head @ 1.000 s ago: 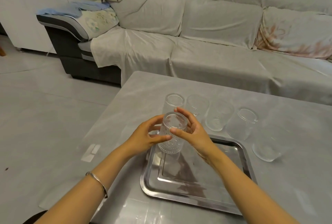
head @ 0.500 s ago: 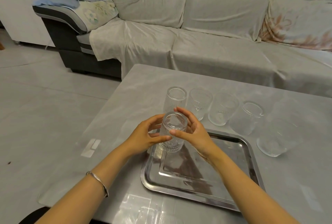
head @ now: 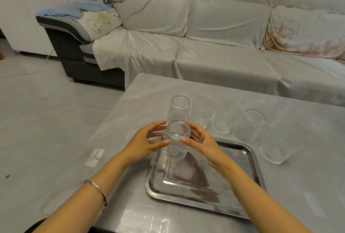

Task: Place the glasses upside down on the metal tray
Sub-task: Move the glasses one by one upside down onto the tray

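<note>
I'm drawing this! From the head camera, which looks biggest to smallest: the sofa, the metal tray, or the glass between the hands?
1. sofa
2. metal tray
3. ribbed glass between the hands

The sofa is farthest yet still looks biggest.

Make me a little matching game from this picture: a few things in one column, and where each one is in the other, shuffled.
Things:
1. ribbed glass
2. metal tray
3. bracelet
4. floral pillow

Places:
A. on the sofa, far right
B. on the grey table, in front of the row of glasses
C. on the left wrist
D. upside down at the tray's far left corner, between the two hands

Pairs: 1-D, 2-B, 3-C, 4-A
</note>
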Available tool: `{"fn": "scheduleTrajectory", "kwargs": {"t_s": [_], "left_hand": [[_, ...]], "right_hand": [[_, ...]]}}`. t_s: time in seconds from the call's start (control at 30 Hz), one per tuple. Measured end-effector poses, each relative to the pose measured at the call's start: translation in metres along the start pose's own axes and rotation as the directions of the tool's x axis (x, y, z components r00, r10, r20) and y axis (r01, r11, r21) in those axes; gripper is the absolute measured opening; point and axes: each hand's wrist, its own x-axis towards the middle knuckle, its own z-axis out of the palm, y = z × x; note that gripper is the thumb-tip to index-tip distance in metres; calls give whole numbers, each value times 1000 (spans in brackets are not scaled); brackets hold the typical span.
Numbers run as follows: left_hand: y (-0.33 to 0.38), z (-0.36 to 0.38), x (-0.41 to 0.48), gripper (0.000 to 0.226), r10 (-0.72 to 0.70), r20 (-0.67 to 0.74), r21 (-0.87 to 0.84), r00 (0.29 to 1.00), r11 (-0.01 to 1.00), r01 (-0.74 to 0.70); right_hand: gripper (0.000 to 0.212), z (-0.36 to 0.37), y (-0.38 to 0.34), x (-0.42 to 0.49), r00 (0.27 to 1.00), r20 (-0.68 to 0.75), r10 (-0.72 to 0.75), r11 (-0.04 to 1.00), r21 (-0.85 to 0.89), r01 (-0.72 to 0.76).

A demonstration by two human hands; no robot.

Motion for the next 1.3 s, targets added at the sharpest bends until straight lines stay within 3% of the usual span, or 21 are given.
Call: {"fn": "scheduleTrajectory", "kwargs": {"t_s": [0.33, 0.43, 0.6, 0.8, 1.3], "left_hand": [[36, -28, 47, 61, 57, -165, 148, 985, 988, -32], [41, -22, 73, 68, 41, -120, 175, 992, 984, -19], [35, -7, 107, 74, 16, -62, 172, 998, 985, -5], [18, 6, 126, 76, 0, -9, 124, 1000, 992, 1], [46, -1, 112, 67, 128, -100, 16, 987, 992, -127]], "right_hand": [[46, -43, -53, 34, 970, -126, -207, 944, -286, 164], [45, -62, -58, 52, 959, -133, -249, 873, -459, 163], [60, -92, -54, 78, 960, -152, -235, 705, -706, 61], [74, -107, -36, 90, 979, -165, -117, 685, -727, -41], [72, -98, -44, 80, 977, -123, -173, 745, -665, 48]]}}
